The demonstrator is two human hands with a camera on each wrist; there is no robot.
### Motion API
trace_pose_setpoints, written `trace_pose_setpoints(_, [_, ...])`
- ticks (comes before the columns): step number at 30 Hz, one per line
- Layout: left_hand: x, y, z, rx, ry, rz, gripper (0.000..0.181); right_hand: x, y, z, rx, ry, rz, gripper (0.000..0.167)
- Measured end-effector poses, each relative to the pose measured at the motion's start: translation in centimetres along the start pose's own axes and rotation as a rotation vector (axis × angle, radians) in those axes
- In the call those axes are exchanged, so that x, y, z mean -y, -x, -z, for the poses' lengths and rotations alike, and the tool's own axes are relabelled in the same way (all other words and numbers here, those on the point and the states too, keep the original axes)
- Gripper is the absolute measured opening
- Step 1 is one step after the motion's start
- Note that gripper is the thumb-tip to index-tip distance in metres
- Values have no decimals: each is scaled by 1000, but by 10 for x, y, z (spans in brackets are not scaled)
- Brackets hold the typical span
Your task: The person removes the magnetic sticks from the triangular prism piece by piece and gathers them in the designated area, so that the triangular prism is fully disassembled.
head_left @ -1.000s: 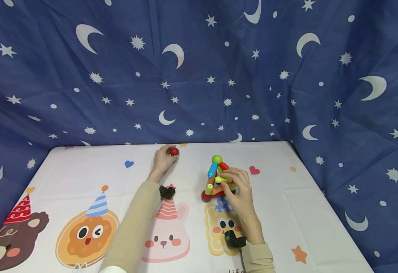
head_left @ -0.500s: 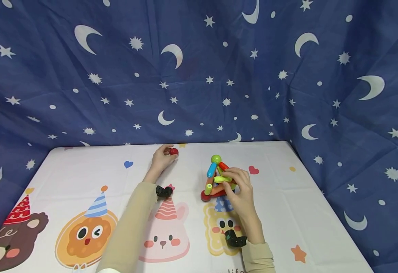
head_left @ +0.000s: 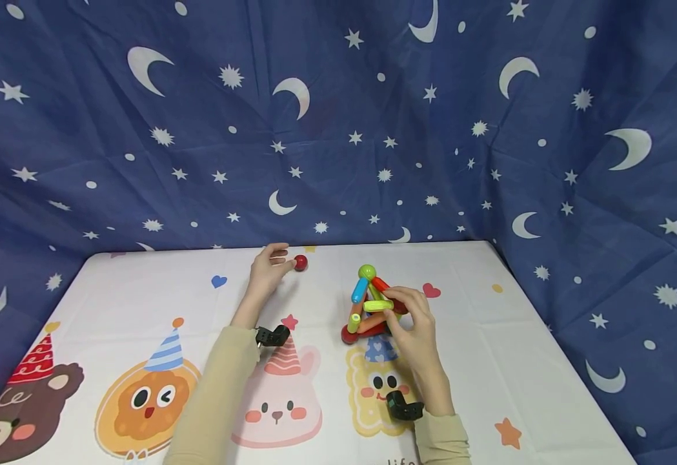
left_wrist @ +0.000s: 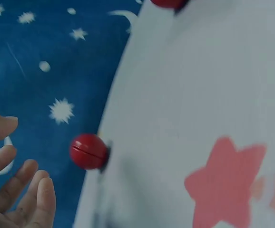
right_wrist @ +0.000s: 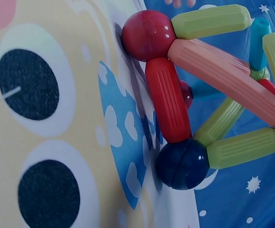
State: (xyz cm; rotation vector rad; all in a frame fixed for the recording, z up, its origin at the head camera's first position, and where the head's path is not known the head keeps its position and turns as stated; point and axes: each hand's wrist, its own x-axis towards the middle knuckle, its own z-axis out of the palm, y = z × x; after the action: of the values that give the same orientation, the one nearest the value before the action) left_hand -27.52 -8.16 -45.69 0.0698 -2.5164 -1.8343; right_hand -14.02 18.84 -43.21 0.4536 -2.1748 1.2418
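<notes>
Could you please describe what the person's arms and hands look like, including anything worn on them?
The left hand and right hand are ungloved. The left sleeve and right sleeve are long, plain beige, the right creased near its cuff. A small black left wrist device and matching right wrist device are worn.

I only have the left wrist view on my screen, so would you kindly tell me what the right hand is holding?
Observer: In the head view, the right hand holds a frame of rods and balls by its right side.
Operator: Thank you; which ball appears uppermost on that frame in the head view?
Observer: A green ball.
Operator: And would you mind telling me whether any ball in it is neither red nor green?
Observer: Yes, the right wrist view shows a dark blue ball at one end of a red rod.
</notes>
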Motion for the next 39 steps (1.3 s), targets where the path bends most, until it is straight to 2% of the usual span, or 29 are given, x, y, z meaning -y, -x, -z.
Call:
trace_pose_setpoints(1, [-2,4,0,-2,14,-12,47,5,-1,2,0,-2,0,31])
trace_pose_setpoints(5, [-13,22,-4,-16,61,-65,46,5,-1,3,0,-13,-6,31])
trace_pose_setpoints(12, [-32,57,-19,-23,158,-135,39,1,0,6,20,-14,-60,33])
trace_pose_setpoints(19, [-50,90,-47,59,202,-192,35,-3,0,12,17,-26,-60,35])
trace_pose_setpoints(26, [-57,112,-78,101,235,-246,29,-8,1,16,5,-104,-69,38])
trace_pose_setpoints(29, [-58,119,-89,82,167,-322,27,-10,1,16,-1,-120,-98,38])
trace_pose_setpoints(34, [-59,128,-105,7,-32,-515,28,-11,2,18,8,-141,-168,37])
trace_pose_setpoints(36, [-60,130,-110,-11,-118,-566,29,-11,2,18,11,-154,-193,36])
trace_pose_setpoints(39, [-61,133,-117,-25,-229,-611,31,-12,3,18,16,-178,-219,36])
